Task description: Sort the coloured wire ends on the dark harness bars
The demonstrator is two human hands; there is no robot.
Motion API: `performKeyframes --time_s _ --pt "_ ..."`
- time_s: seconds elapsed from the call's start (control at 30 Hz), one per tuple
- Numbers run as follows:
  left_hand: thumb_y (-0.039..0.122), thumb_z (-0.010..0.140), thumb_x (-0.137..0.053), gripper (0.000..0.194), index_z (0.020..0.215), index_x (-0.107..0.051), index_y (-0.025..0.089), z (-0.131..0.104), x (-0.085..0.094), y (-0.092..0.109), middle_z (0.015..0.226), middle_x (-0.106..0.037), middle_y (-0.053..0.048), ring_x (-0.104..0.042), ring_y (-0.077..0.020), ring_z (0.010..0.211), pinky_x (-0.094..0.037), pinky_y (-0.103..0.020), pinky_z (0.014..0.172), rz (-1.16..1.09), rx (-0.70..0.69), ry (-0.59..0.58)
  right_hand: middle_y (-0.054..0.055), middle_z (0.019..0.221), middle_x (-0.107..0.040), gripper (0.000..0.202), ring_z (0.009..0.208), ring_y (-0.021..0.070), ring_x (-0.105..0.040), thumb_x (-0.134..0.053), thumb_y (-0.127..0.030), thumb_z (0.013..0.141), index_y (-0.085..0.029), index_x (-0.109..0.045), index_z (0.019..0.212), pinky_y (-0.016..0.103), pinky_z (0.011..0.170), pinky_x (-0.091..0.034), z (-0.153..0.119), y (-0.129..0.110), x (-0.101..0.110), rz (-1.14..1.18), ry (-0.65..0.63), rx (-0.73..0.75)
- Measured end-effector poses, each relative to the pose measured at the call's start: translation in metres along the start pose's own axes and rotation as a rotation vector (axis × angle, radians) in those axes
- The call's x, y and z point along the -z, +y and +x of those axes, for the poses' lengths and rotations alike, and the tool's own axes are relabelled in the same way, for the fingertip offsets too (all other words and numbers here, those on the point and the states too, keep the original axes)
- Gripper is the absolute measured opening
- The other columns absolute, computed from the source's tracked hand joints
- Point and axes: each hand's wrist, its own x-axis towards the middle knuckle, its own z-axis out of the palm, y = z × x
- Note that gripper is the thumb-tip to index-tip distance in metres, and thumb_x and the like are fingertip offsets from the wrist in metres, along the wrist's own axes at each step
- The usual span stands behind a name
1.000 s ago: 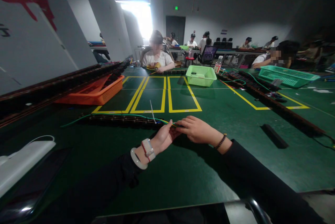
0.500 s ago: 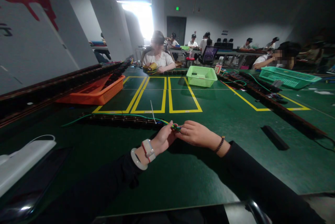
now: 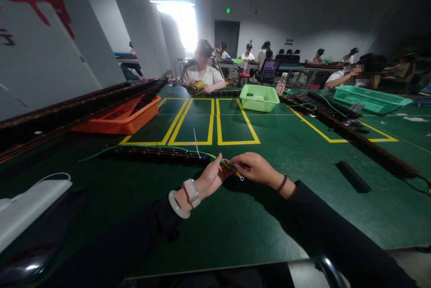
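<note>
Closed around a small bundle of coloured wires (image 3: pixel 230 165) is my left hand (image 3: pixel 213 173), palm partly up, thumb on top. My right hand (image 3: pixel 256 169) pinches the same wires just to the right. A yellow-sleeved ring terminal (image 3: pixel 241 177) sticks out below my right fingers. From the hands, the wires run left over a long dark strip (image 3: pixel 155 155) lying on the table. A green wire (image 3: pixel 97 154) trails past the strip's left end. One thin white cable tie (image 3: pixel 195 140) stands up near the strip's right end.
An orange basket (image 3: pixel 144 120) is at left beside long dark strips (image 3: pixel 67 104). Green baskets (image 3: pixel 261 102) stand farther back. A black bar (image 3: pixel 353 176) lies at right; a phone (image 3: pixel 43 234) and white power strip (image 3: pixel 33 207) are at near left. Co-workers (image 3: pixel 204 75) sit beyond.
My right hand has shifted slightly along the wires, its fingers lower and straighter. The yellow ring terminal now shows below the fingers. My left hand stays nearly in place.
</note>
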Motion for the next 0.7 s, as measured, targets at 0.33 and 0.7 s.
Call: performKeyframes --time_s 0.33,0.7 --pt "0.031 0.090 -0.046 0.028 0.084 -0.062 0.009 0.001 0.004 0.001 0.091 -0.065 -0.014 -0.059 -0.0201 0.094 -0.046 -0.034 0.087 0.002 0.006 -0.080 0.004 0.082 -0.064 0.021 0.075 0.0149 -0.057 -0.051 -0.036 0.090 -0.020 -0.064 0.091 0.027 0.070 -0.044 -0.003 0.019 -0.005 0.082 0.127 -0.079" --pt "0.034 0.087 -0.051 0.035 0.117 -0.052 0.015 0.001 0.004 -0.001 0.117 -0.054 -0.010 -0.056 -0.0194 0.099 -0.049 -0.040 0.083 -0.029 0.004 -0.033 0.007 0.087 -0.056 0.023 0.081 0.0172 -0.053 -0.039 -0.022 0.095 -0.017 -0.060 0.101 0.029 0.075 -0.046 -0.002 0.047 -0.017 -0.204 0.148 -0.062"
